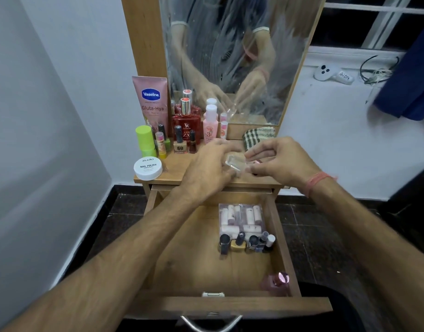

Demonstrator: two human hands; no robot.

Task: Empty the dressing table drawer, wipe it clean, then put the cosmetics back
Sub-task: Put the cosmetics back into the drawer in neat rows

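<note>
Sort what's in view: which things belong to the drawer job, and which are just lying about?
Job: open drawer; lipstick pack; nail polish bottles; tabletop cosmetics; clear case in left hand and right hand; checked cloth.
Lying about: white controller; blue fabric.

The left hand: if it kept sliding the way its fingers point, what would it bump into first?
The left hand points toward the right hand, so probably the small clear plastic case between them, then that hand's fingertips; depth is uncertain.
</note>
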